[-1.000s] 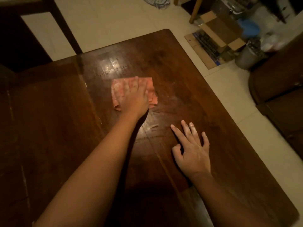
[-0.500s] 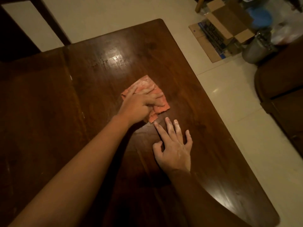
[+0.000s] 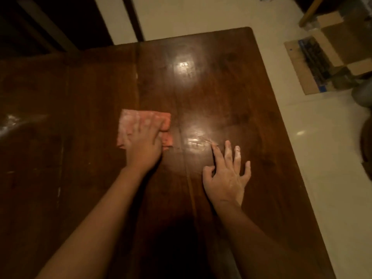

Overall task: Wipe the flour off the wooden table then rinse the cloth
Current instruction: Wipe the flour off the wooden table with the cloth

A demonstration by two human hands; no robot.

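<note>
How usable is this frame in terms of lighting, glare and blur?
Head view: dim, warm light; two glare patches on the wooden table, one just ahead of the right hand; left hand and cloth slightly motion-blurred; dark shadow between the forearms at the near edge.

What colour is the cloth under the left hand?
The folded wiping cloth is salmon pink with whitish patches, best seen in the head view.

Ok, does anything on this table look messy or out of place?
Yes: the right hand has white-dusted fingers, a pale smear sits toward the left of the wooden table, and the cloth under the left hand looks dusted too.
</note>
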